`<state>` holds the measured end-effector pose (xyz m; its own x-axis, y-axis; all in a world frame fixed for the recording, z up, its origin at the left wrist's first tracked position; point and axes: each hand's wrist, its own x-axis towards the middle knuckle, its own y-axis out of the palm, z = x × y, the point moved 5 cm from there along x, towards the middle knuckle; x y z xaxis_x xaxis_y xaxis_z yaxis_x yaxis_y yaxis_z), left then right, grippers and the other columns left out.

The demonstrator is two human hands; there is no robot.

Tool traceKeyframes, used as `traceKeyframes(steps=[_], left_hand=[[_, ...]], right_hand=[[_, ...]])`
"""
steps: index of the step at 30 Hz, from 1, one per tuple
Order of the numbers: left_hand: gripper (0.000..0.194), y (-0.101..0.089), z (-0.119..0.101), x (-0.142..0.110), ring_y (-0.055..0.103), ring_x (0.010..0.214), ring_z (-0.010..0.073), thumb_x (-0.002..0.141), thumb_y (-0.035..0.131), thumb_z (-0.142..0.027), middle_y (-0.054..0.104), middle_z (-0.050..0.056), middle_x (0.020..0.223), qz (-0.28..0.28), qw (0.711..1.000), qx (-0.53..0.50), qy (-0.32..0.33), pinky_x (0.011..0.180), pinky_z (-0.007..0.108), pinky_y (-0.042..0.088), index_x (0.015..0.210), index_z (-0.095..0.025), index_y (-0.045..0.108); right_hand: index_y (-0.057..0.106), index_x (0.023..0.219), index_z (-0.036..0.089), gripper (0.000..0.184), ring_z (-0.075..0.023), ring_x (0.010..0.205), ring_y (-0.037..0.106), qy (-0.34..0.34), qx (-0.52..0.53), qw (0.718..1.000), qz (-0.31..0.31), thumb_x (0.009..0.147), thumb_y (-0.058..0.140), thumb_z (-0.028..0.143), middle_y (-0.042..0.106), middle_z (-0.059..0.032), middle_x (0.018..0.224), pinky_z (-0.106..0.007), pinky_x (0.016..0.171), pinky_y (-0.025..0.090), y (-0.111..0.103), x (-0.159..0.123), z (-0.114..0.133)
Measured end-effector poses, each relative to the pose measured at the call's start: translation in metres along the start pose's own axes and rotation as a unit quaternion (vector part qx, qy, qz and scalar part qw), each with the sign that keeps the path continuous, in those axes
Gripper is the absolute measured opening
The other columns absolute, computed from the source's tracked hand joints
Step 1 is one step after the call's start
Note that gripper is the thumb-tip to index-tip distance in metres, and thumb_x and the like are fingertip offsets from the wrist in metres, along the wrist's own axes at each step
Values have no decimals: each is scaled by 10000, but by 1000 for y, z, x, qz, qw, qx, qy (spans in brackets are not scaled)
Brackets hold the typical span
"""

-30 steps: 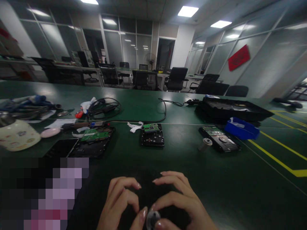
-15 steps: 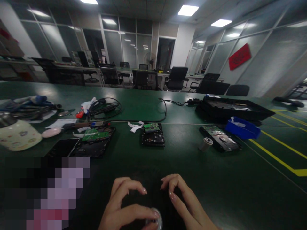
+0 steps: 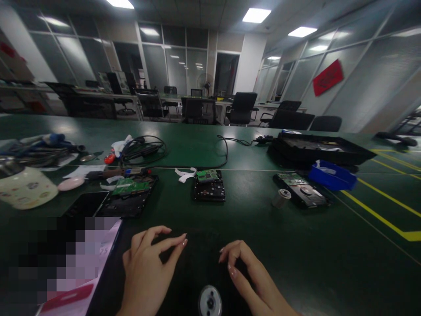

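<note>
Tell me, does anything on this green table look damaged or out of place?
Yes. Three hard drives lie opened up: one in the middle with a green circuit board loose on top, one at the left, one at the right. A small metal disc sits alone between the hands.

A pixelated patch (image 3: 49,263) covers the lower left of the frame. The bottom edge cuts off both wrists and part of the small metal disc (image 3: 209,303) at bottom centre.
</note>
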<state>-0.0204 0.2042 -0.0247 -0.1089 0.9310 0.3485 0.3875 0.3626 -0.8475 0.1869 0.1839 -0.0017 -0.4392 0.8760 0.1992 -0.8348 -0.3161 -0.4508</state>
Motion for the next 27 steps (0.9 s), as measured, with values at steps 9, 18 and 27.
traceKeyframes(steps=[9,18,27], left_hand=[[91,-33,-34,-19,450,881,208,755,668,-363,562,22,868,-109,951,-190,220,682,291,416,833,-365,716],[42,-39,-52,-32,433,896,198,762,665,-354,549,16,842,-89,921,-281,255,742,288,405,765,-342,705],[90,-36,-54,-33,441,924,187,748,666,-244,547,5,887,-52,922,-273,269,794,286,398,785,-323,684]], right_hand=[[408,890,218,37,-149,831,520,18,9,999,-25,901,430,245,515,-28,885,-296,762,456,2,-1,-5],[426,872,213,37,-142,815,520,20,9,999,-32,898,443,233,515,-21,860,-284,748,459,3,0,-7],[465,926,205,56,-151,836,546,25,-1,999,-30,902,429,241,544,-37,882,-292,766,472,1,1,-5]])
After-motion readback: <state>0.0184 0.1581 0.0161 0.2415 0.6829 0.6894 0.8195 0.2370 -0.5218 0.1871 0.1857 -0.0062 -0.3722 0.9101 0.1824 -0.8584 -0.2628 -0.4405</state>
